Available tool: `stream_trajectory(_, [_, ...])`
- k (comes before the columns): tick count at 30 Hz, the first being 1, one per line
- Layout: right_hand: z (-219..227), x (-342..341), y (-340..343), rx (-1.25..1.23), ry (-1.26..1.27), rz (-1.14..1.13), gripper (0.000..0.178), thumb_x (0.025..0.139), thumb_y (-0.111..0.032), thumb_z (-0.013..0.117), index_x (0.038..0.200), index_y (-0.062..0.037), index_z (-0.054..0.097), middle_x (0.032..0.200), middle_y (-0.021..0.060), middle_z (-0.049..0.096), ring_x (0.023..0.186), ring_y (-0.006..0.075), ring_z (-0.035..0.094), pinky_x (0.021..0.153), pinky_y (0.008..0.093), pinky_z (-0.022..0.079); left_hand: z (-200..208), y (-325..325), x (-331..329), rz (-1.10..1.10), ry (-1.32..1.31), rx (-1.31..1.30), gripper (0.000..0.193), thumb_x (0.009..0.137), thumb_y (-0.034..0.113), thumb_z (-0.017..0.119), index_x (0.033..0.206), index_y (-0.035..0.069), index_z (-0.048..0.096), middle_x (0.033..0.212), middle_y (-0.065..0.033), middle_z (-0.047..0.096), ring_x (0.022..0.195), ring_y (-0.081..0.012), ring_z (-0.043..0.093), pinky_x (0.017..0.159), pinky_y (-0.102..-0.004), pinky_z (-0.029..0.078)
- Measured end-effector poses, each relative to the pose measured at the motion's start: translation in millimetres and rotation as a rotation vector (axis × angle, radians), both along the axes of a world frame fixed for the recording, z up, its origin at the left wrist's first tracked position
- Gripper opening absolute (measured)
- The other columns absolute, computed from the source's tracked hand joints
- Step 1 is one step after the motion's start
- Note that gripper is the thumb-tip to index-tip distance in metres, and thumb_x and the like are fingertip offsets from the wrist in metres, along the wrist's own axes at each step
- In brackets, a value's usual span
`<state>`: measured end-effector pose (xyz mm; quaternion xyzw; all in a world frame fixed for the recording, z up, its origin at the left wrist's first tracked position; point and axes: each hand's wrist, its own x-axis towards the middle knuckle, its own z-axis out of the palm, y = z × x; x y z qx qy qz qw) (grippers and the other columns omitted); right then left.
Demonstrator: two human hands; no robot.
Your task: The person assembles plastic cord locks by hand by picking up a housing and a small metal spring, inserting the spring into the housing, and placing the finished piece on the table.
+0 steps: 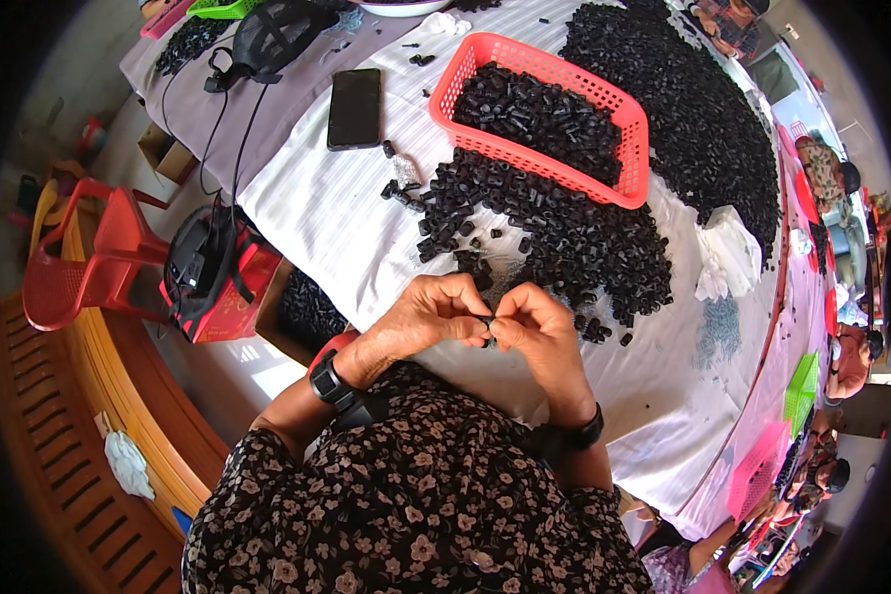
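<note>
Black small part [487, 320] sits pinched between your two hands at the near edge of the table [346, 213], over the white cloth. Left hand [436, 317]: grip together, fingertips clamped on the part from the left. Right hand [535, 322]: grip together too, thumb and forefinger meeting the same part from the right. Both hands touch at the fingertips. Part's shape is too small to make out.

Just beyond your hands: loose heap of black parts [554, 238] spread on the cloth, a few strays by your right hand. Red basket [634, 134] sits behind that heap toward the table's middle, partly filled with the same black parts. Bigger black pile [693, 109] runs along the far right edge. Black phone [354, 107] lies flat, screen dark, near the table's left edge, well apart from your hands. White gloves [728, 252] lie crumpled right of the heap.

Wrists: a black watch [332, 381] on your left, a black band [579, 436] on your right. Red chair [79, 267] stands off the table's left side.
</note>
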<state>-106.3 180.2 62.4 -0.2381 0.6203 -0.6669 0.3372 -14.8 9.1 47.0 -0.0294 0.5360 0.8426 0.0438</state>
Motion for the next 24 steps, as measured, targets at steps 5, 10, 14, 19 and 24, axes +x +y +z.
stream_trajectory(5, [6,-6,-1,0.101,-0.112,0.18,0.008,0.083,-0.004,0.064,0.081,-0.0022,0.056,0.073,-0.0004,0.057,0.063,0.0054,0.053,0.055,0.0211,0.043,-4,-3,5,-0.04,0.008,0.071,0.005,0.084,0.0,0.064,0.088,0.001,0.06,0.082,-0.0064,0.065,0.071,-0.0101,0.061,0.067,-0.0232,0.051])
stream_trajectory(10, [14,12,-14,0.153,0.315,-0.018,0.009,0.084,-0.005,0.062,0.083,0.0006,0.056,0.074,0.0029,0.057,0.064,0.0079,0.056,0.057,0.0233,0.046,-17,-3,4,0.04,0.002,0.197,0.005,0.085,0.001,0.063,0.088,0.001,0.06,0.082,-0.0069,0.065,0.072,-0.0109,0.062,0.069,-0.0244,0.051])
stream_trajectory(14, [9,14,-18,0.186,0.471,-0.089,0.011,0.084,-0.007,0.062,0.081,0.0004,0.055,0.07,0.0025,0.056,0.061,0.0072,0.055,0.053,0.0229,0.044,-15,-3,5,0.094,0.038,0.111,0.008,0.084,-0.001,0.063,0.092,-0.002,0.06,0.082,-0.0085,0.064,0.075,-0.0122,0.062,0.072,-0.0248,0.051])
stream_trajectory(19, [5,-4,-17,0.241,0.155,0.088,0.016,0.085,-0.014,0.064,0.077,-0.0039,0.056,0.064,-0.0022,0.054,0.057,0.0036,0.05,0.048,0.02,0.039,-14,-4,7,0.142,0.084,-0.103,0.01,0.083,-0.002,0.064,0.092,-0.003,0.06,0.084,-0.0085,0.064,0.079,-0.0125,0.062,0.075,-0.0247,0.051])
stream_trajectory(24, [10,-29,-28,0.228,0.008,0.243,0.017,0.085,-0.019,0.066,0.078,-0.0051,0.06,0.064,-0.0054,0.053,0.054,0.0016,0.048,0.048,0.0187,0.038,-15,-14,7,0.093,0.065,0.029,0.009,0.084,-0.002,0.062,0.093,-0.003,0.059,0.087,-0.0092,0.066,0.079,-0.0134,0.063,0.074,-0.0261,0.053])
